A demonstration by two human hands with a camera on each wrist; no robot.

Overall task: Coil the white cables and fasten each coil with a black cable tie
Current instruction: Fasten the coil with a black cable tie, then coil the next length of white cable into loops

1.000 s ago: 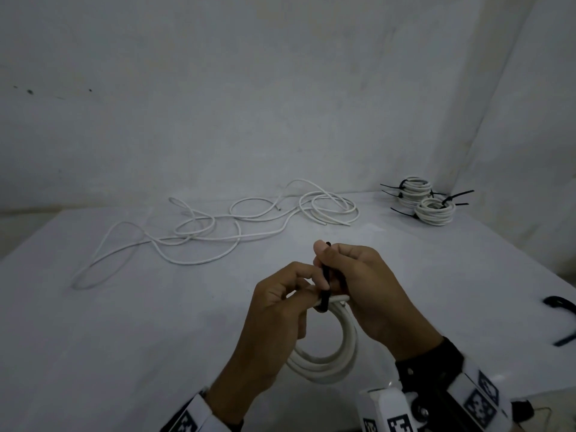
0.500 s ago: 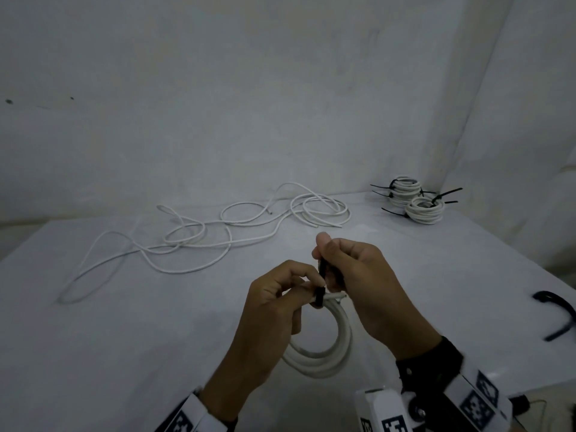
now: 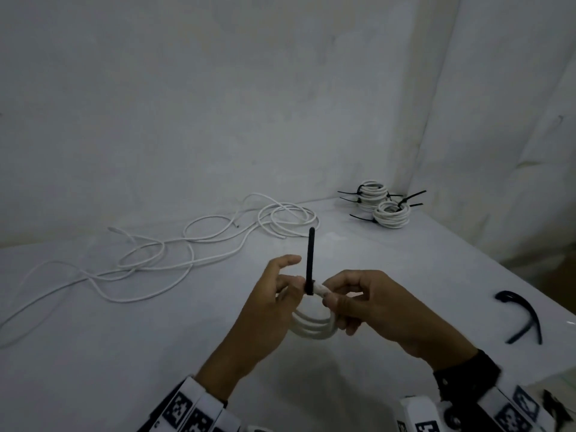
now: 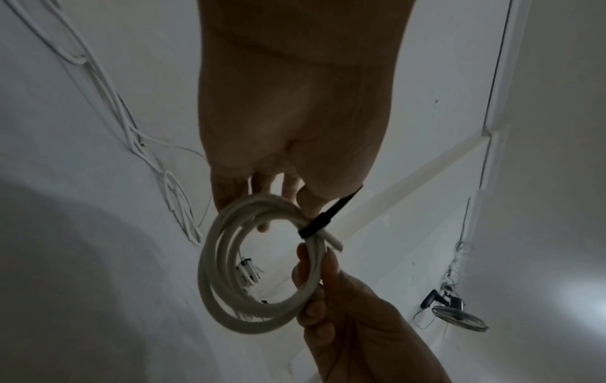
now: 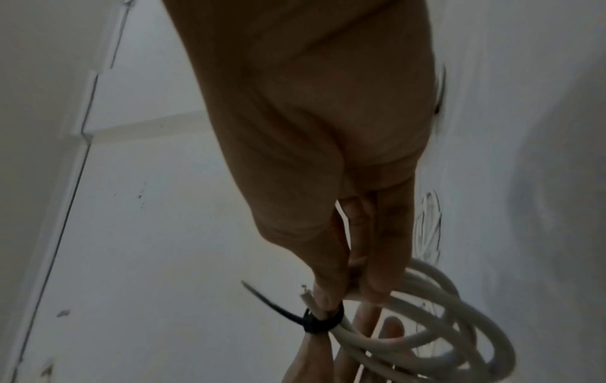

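- While it hangs above the white table (image 3: 93, 353), the white coil (image 3: 314, 330) sits between both hands, with a black tie (image 3: 310, 260) looped snugly around its top, tail pointing up.
- The right hand (image 3: 374, 307) pinches the coil just beside the tie.
- The left hand (image 3: 274, 304) touches the coil at the tie; I cannot tell if it grips.
- Loose white cable (image 3: 187, 254) lies farther back, and two tied coils (image 3: 383, 204) sit in the far corner.

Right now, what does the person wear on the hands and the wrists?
Both hands are bare, with no gloves or rings visible. The left hand comes out of a white wrist band printed with black square-pattern markers. The right hand comes out of a black cuff, followed by a white block bearing similar black-and-white markers.
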